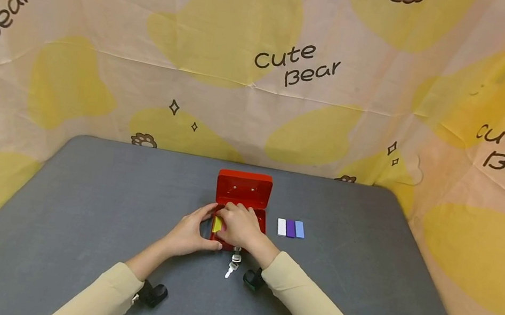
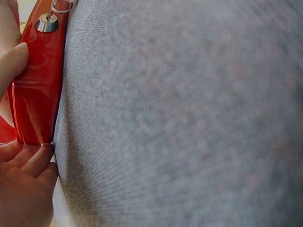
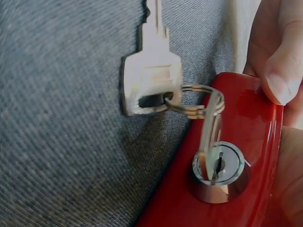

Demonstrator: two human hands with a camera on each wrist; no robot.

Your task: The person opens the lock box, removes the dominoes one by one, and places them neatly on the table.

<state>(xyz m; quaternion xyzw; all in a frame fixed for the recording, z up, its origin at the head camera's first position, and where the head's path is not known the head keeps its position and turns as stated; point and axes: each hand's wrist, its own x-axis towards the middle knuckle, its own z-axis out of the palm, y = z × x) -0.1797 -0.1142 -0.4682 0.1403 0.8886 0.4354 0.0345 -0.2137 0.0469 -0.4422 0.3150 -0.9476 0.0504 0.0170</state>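
A red metal lock box (image 1: pixel 244 188) stands on the grey table with its lid up. My left hand (image 1: pixel 189 231) grips the box's left front corner, thumb on the front rim and fingers against the side wall. My right hand (image 1: pixel 238 224) reaches down into the box, and its fingertips are largely hidden, so what it may hold cannot be made out. Beside its thumb, inside the box at the left, a yellow piece (image 1: pixel 217 224) shows. A key sits in the front lock (image 3: pixel 227 163), and a second key (image 3: pixel 154 80) hangs from its ring over the cloth.
To the right of the box, white (image 1: pixel 282 227), purple (image 1: pixel 290 228) and blue (image 1: pixel 300 230) flat blocks lie side by side. The grey table (image 1: pixel 131 189) meets a patterned cloth backdrop (image 1: pixel 232 25) at the back and sides.
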